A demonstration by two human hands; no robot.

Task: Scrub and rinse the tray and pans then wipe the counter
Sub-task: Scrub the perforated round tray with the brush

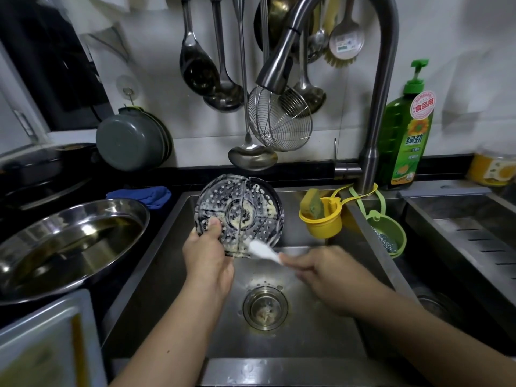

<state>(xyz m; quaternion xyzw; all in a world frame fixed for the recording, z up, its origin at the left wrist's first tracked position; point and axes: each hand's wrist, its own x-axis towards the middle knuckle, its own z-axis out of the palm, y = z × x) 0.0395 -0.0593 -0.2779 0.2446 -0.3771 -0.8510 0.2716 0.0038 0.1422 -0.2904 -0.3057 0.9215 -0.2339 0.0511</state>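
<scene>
A round perforated steamer tray (243, 202), covered in soap foam, stands tilted upright over the steel sink (156, 261). My left hand (208, 256) grips its lower left rim, thumb on the front face. My right hand (318, 268) holds a white brush (264, 251) whose head touches the tray's lower edge; the hand is blurred. A large steel pan (67, 244) sits on the dark counter to the left.
The faucet (377, 107) arches over the sink. A green dish soap bottle (409, 135) stands at the back right. Yellow (324, 222) and green (391, 233) holders with a sponge and steel wool hang on the divider. A blue cloth (145, 194) lies behind the sink's left corner. The drain (265, 308) sits mid-basin.
</scene>
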